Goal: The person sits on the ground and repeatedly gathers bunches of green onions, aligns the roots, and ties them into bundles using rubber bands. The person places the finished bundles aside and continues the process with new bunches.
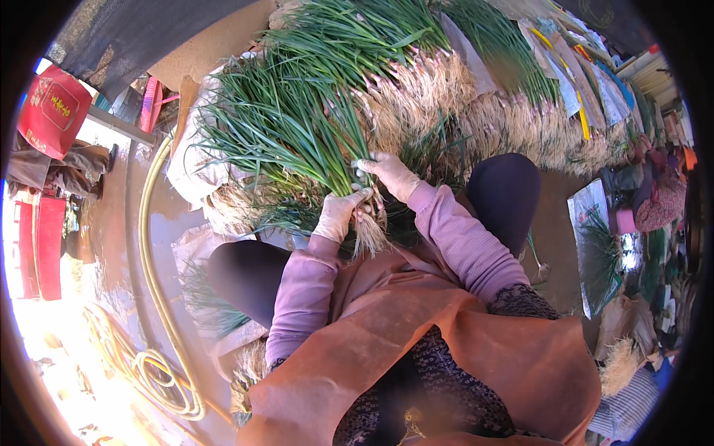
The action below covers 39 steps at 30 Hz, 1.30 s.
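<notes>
In a thin pale glove, my left hand grips a bunch of young allium plants low down, near their pinkish bulbs. The pale roots of this bunch hang below my fingers, over my lap. My right hand, gloved the same way, is at the right side of the bunch with its fingers curled around stalks there. Long green leaves fan away from me to the upper left. Just beyond lies a large heap of the same plants, with its tangled roots turned towards me.
A yellow hose runs along the wet floor on the left and ends in coils. More rooted bunches line the upper right. A white sack lies beside the heap. At right, another person is near loose plants.
</notes>
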Tool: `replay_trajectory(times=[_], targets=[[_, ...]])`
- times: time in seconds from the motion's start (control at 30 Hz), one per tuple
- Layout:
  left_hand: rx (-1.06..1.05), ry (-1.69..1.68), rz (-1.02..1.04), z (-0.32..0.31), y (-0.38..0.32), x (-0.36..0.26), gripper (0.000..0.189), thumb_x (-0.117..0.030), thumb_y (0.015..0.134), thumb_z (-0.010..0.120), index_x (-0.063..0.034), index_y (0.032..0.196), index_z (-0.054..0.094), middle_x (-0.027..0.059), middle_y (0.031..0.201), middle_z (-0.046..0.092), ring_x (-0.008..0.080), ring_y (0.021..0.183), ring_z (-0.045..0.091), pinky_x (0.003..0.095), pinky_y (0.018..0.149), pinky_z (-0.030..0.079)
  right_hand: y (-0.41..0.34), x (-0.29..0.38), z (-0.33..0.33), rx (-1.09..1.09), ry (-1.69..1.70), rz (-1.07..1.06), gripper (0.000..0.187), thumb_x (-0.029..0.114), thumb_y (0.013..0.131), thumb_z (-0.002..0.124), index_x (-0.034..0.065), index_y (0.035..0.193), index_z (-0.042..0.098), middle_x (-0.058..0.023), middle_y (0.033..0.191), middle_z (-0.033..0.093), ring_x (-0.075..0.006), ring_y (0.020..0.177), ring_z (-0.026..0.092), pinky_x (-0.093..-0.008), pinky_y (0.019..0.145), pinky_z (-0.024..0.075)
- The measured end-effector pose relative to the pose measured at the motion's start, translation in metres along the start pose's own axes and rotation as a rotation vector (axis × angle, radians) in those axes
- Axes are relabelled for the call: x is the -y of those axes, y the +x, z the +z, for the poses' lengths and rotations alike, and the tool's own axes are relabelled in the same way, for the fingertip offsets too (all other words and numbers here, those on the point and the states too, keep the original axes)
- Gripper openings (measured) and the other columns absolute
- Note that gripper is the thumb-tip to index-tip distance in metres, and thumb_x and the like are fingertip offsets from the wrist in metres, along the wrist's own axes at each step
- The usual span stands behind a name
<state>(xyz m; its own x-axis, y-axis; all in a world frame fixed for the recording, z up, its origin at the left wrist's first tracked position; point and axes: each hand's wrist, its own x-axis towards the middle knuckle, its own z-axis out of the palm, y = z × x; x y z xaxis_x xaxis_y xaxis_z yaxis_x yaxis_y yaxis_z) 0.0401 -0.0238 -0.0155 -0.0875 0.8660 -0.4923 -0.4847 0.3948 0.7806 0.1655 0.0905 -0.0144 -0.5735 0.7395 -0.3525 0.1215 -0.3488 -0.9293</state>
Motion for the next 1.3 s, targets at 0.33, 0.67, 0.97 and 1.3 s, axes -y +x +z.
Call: replay_trajectory(times=[0.33, 0.67, 0.97, 1.3], targets=[[-0.038, -0.209, 0.217, -0.017, -0.018, -0.056, 0.024, -0.015, 0.095, 0.060, -0.0003, 0.113, 0.064, 0.0148, 0.092, 0.073, 0.0174, 0.059, 0.065, 0.0244, 0.049, 0.049, -0.041, -0.115, 0.007, 0.637, -1.801, 0.086, 0.047, 0.029, 0.089, 0.052, 0.0070, 0.131, 0.056, -0.0134, 0.121, 0.062, -0.0276, 0.115, 0.058, -0.0400, 0.102, 0.0426], [-0.040, -0.328, 0.138, -0.016, 0.016, -0.025, 0.017, -0.014, 0.094, 0.062, -0.0040, 0.106, 0.066, 0.0110, 0.085, 0.072, 0.0139, 0.053, 0.059, 0.0224, 0.043, 0.043, 0.026, 0.115, -0.005, -0.341, -1.304, -0.280, 0.021, 0.031, 0.093, 0.059, 0.0114, 0.093, 0.067, -0.0117, 0.088, 0.068, -0.0240, 0.075, 0.065, -0.0378, 0.071, 0.0518], [-0.077, -0.358, 0.226, -0.017, 0.023, -0.025, 0.022, -0.018, 0.093, 0.066, -0.0043, 0.110, 0.066, 0.0114, 0.094, 0.073, 0.0133, 0.055, 0.058, 0.0242, 0.046, 0.045, 0.036, 0.104, 0.006, -0.332, -1.056, -0.114, 0.016, 0.022, 0.091, 0.065, 0.0060, 0.094, 0.067, -0.0086, 0.079, 0.067, -0.0158, 0.071, 0.063, -0.0308, 0.069, 0.0522], [-0.060, -0.276, 0.097, -0.006, 0.031, -0.013, 0.011, -0.010, 0.088, 0.071, 0.0002, 0.093, 0.069, 0.0072, 0.077, 0.068, 0.0138, 0.055, 0.060, 0.0258, 0.045, 0.047, -0.037, 0.030, 0.015, -0.363, -1.036, -0.322, 0.032, 0.033, 0.089, 0.065, 0.0013, 0.087, 0.066, -0.0175, 0.078, 0.066, -0.0299, 0.075, 0.065, -0.0409, 0.069, 0.0487]])
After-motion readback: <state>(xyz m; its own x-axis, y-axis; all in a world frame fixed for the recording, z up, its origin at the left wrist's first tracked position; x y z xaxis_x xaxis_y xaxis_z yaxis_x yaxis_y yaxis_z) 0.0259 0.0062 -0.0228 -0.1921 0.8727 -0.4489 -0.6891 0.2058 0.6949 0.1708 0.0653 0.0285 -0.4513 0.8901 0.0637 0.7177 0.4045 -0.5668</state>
